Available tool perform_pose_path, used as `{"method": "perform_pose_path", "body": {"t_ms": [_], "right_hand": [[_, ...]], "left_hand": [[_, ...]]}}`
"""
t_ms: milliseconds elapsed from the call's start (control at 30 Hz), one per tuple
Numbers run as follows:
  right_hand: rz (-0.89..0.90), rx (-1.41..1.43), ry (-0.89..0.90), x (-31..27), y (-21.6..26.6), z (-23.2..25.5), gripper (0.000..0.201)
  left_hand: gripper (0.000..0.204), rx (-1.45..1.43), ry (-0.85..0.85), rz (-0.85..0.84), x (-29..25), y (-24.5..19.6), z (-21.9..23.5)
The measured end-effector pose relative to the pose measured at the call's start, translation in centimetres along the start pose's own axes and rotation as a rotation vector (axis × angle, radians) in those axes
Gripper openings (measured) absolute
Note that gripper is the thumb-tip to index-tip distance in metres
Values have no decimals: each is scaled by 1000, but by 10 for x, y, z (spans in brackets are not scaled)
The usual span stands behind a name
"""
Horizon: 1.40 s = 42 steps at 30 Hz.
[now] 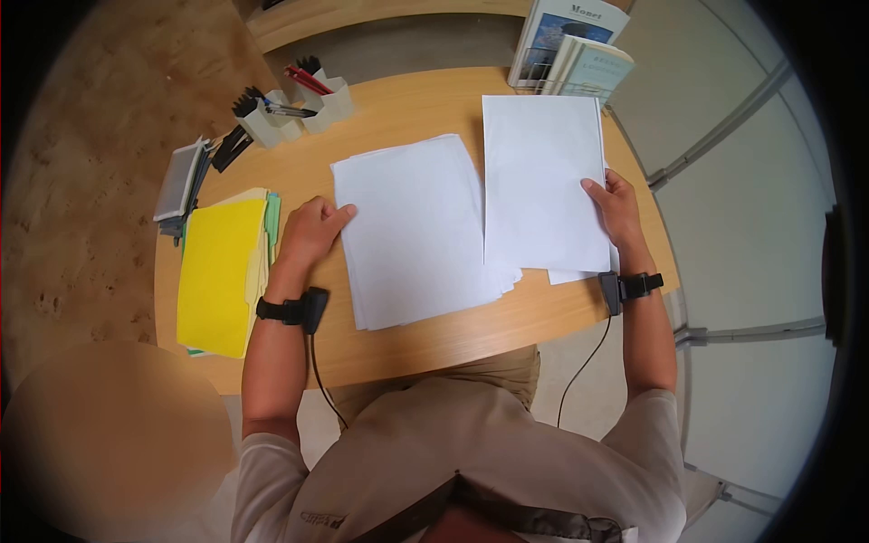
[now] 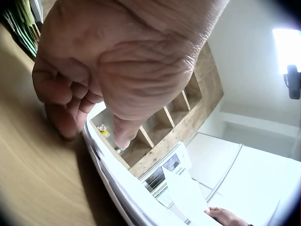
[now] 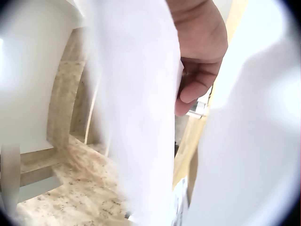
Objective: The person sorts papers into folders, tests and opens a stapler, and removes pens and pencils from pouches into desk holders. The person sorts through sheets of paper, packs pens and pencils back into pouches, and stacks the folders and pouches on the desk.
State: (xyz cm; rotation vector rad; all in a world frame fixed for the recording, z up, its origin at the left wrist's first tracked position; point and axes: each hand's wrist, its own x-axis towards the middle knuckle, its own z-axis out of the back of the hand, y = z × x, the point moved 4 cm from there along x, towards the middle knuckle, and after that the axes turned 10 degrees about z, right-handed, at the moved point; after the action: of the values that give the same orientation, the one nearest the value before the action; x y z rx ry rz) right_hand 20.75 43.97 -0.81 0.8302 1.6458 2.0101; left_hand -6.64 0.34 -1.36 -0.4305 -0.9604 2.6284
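Raised paper, head view: The right hand (image 1: 620, 213) pinches the raised paper (image 1: 543, 181) at its right edge, with the thumb in front and the other fingers behind.
Paper pile, head view: The paper pile (image 1: 412, 235) lies flat on the table (image 1: 407, 348), just right of the left hand (image 1: 317, 231). The thumb reaches its left edge.
Arms, head view: The 2 arms (image 1: 276, 376) reach forward, well apart. Each has 1 black band (image 1: 643, 285) at the wrist.
Table, head view: It is smooth, pale wood. A bright yellow folder (image 1: 217, 281) lies left of the left arm. White pen cups (image 1: 267, 127) with flat sides stand farther back. Thin books (image 1: 566, 45) stand in a wire rack (image 1: 529, 77) at the far right.
Left hand, left wrist view: The fingers bend at the edge of the paper pile, and the thumb is over the top. I cannot tell if they squeeze it.
Right side, left wrist view: The raised paper tips up in the right hand. A wooden shelf (image 2: 176, 134) has boxy holes.
Right hand, right wrist view: Bent fingers hold the smooth, white, blurry raised paper by its edge. The floor (image 3: 80, 202) has brown blotches.
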Motion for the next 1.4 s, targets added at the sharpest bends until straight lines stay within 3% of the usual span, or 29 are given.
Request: {"method": "perform_pose_path", "body": {"t_ms": [200,333,400,467,567,600,633,700,767,833,900,967,1067,1300,1367,1400], "right_hand": [[-56,-147,-17,1,-23,24,26],[-31,-277,8,-2,-27,30,26],[18,-527,33,-1,-22,31,28],[16,-501,34,4,-33,39,30],[62,-426,15,10,-39,45,37],[38,-626,-59,8,-30,50,46],[45,-623,-44,6,-21,45,46],[397,-952,-164,-1,11,40,53],[379,-766,-58,-11,30,15,49],[279,-445,186,-27,41,-31,42],[205,-321,425,-45,52,-83,35],[152,-353,549,-57,66,-120,33],[185,-383,600,-54,58,-150,38],[241,-528,596,-55,39,-174,47],[360,-627,586,-59,40,-176,49],[359,-629,585,-60,37,-176,49]], "left_hand": [[45,206,-67,2,8,-3,-10],[43,47,-31,2,20,14,-13],[42,15,-14,16,25,22,-22],[42,-31,-77,-79,26,27,-21],[45,50,-143,-61,15,10,-16],[45,50,-157,-45,11,4,-13],[47,115,-123,-23,9,-1,-12],[49,172,-87,9,8,-3,-12],[48,217,-52,35,10,-5,-16],[46,153,-31,12,13,1,-21],[44,94,-12,-19,18,6,-26],[34,-73,15,-31,17,8,-26],[19,-222,86,-19,4,3,-21],[24,-121,33,-106,-7,5,-11],[21,-161,-171,-206,-14,-3,0],[21,-163,-169,-207,-13,-2,2]]}}
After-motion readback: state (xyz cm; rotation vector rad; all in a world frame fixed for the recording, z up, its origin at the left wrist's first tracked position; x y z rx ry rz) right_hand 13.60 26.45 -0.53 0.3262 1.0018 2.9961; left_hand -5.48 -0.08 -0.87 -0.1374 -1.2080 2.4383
